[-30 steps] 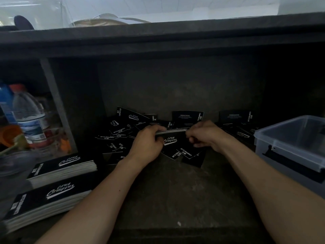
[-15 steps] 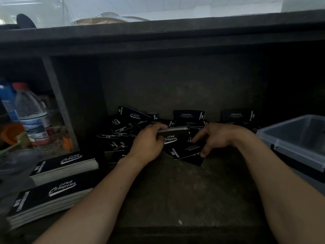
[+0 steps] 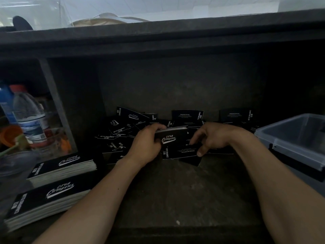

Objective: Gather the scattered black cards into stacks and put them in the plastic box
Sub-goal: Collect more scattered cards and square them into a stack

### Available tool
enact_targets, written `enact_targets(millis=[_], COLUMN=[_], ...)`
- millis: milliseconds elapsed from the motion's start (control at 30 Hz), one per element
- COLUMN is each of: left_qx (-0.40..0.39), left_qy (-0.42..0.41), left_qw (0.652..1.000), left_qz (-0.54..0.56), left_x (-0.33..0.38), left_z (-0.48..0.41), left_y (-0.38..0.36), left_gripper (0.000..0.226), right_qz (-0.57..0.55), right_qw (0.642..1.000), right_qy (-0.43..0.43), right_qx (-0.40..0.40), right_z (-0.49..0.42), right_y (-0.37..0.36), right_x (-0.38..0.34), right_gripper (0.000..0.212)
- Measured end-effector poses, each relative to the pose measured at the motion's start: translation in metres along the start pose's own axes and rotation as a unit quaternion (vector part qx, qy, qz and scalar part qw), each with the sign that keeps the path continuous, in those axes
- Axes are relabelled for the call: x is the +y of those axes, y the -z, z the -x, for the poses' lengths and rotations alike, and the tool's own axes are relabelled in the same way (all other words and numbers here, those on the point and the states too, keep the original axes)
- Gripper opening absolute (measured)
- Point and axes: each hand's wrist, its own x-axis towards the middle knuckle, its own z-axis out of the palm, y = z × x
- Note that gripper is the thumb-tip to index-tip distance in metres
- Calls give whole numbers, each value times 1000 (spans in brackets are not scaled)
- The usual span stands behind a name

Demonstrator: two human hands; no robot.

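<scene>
Scattered black cards (image 3: 123, 131) with white lettering lie in a heap at the back of a dark shelf. My left hand (image 3: 146, 143) grips a small stack of cards (image 3: 171, 136) held on edge above the heap. My right hand (image 3: 212, 138) reaches down just right of that stack, its fingers spread and touching a loose card (image 3: 181, 152) on the shelf. The clear plastic box (image 3: 295, 143) stands open at the right edge of the shelf. Two neat stacks of cards (image 3: 61, 168) lie at the front left.
A water bottle (image 3: 29, 115) and orange items sit in the compartment to the left, behind a grey divider (image 3: 56, 106). The shelf's top board (image 3: 158, 37) overhangs the space. Bare dark shelf floor (image 3: 175, 194) lies between my forearms.
My right hand has let go of the stack's right end and moved down and right onto a loose card. My left hand still holds the stack.
</scene>
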Motion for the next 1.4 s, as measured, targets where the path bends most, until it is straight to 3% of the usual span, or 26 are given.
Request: enact_targets(millis=[133, 233, 400, 533, 667, 767, 833, 1000, 1067, 1133, 1233, 1400], left_qx=[15, -14, -15, -17, 10, 19, 24, 1, 0, 6, 8, -12], left_qy=[-14, -16, -17, -21, -4, 6, 17, 30, 30, 28, 34, 34], left_qw=[1000, 999, 999, 999, 1000, 1000, 1000, 1000, 1000, 999, 999, 997], left_qz=[21, 40, 30, 19, 29, 18, 8, -4, -10, -14, -35, -68], left_x=[-1, 1, 6, 0, 1, -1, -2, -4, -3, -3, -5, -6], left_z=[-1, -3, 0, 0, 0, 0, -1, -1, -1, -1, -2, -2], left_y=[1, -2, 1, -2, 0, 1, 2, 0, 0, -1, -1, 0], left_gripper=[47, 31, 41, 37, 48, 46, 46, 62, 58, 52, 54, 60], right_qz=[-6, -37, -120, -165, -75, 69, 110, 47, 26, -56, -202, -361], right_qw=[999, 992, 965, 963, 962, 987, 987, 988, 986, 982, 955, 886], right_qy=[44, 103, 132, 99, 14, -92, -111, -134, -146, -130, -109, -79], right_qx=[21, 63, 192, 189, 262, 113, 47, 54, 69, 122, 188, 278], right_z=[-1, -5, -9, -12, -16, -2, 5, 7, 6, 2, -3, -9], right_y=[-1, -2, 0, -6, -5, -2, -2, 2, 1, 2, 2, 6], right_x=[2, 3, -3, -7, -5, -8, -11, -11, -11, -9, -9, -7], right_gripper=[30, 12, 13, 11, 16, 36, 53, 75, 70, 51, 41, 63])
